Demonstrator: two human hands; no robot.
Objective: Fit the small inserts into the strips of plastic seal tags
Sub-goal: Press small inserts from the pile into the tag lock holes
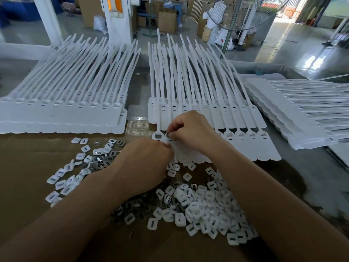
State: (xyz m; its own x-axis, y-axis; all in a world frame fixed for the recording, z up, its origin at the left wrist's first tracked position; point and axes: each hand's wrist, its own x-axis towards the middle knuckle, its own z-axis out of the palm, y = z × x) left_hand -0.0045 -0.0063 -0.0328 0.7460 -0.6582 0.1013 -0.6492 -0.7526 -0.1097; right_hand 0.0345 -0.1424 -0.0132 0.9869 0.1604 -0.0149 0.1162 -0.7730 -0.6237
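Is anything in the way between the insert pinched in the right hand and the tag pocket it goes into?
Nothing visible. The right hand holds the insert right at the second pocket of the front strip; the left hand holds the strip lower down, clear of it. The fingertips hide the pocket itself.

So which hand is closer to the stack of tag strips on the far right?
Right. The right hand pinches an insert left of that stack, at the middle strip; the left hand is farther left, lower, beside the loose inserts.
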